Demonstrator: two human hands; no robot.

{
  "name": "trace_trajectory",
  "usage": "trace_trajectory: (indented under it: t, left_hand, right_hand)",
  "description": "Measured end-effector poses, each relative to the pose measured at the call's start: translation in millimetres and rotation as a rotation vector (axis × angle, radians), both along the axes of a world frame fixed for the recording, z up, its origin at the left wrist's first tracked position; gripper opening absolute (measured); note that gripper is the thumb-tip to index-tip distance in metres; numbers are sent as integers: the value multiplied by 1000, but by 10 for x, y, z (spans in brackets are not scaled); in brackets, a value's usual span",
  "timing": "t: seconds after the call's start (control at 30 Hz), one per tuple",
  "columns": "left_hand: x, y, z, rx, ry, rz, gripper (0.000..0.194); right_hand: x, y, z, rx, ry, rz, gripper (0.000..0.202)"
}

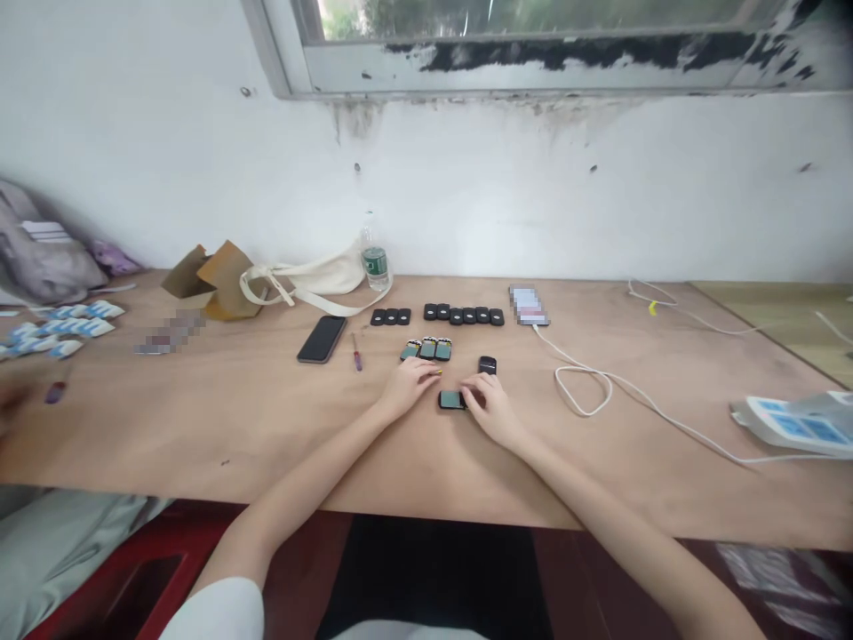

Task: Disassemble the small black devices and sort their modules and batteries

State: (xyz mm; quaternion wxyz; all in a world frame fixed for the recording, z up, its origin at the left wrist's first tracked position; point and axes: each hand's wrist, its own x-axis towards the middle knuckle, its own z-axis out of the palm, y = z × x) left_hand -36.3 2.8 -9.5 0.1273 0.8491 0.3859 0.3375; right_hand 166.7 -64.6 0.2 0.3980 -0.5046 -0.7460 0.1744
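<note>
My left hand (406,388) is closed, its fingertips pinched at a tiny yellowish piece (438,372) too small to name. Just beyond it, three small black-edged cases with grey-green faces (428,348) lie side by side. A similar small black case with a grey-green face (451,400) lies flat between my hands, turned sideways. The thumb and fingers of my right hand (491,405) are closed on its right end. Past those fingers sits a dark, glossy black cover (488,365), partly hidden by the hand.
Small black cases with white dots (463,314) line the back. A phone (322,339), a screwdriver (358,354), a bottle (375,262) and a white bag (326,274) lie left. A cabled phone (529,305) and a power strip (793,422) are right. Another person's hand (10,404) blurs far left.
</note>
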Motion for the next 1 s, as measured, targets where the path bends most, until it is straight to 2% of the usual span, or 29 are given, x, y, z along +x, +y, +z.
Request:
trace_trajectory:
  t: [0.13,0.27,0.47,0.57,0.67,0.87,1.0]
  left_hand:
    - [17,33,-14,-20,35,-5,20]
    - [43,-7,-5,-2,11,-69,22]
    - [99,-47,13,92,-142,-112,20]
    - [102,-100,19,178,-152,-128,19]
    - [96,-153,30,230,-137,-160,18]
    - [78,-188,39,280,-82,-238,16]
    - [112,-209,77,302,-59,-215,22]
  right_hand:
    - [28,56,-37,14,50,-109,23]
    - [69,124,-44,4,89,-196,23]
    - [44,249,6,89,-27,-173,24]
    - [30,256,13,99,-54,-160,23]
    - [28,219,5,92,-53,-89,23]
    - [1,157,-1,22,50,-1,20]
    - [14,162,11,-29,132,24,20]
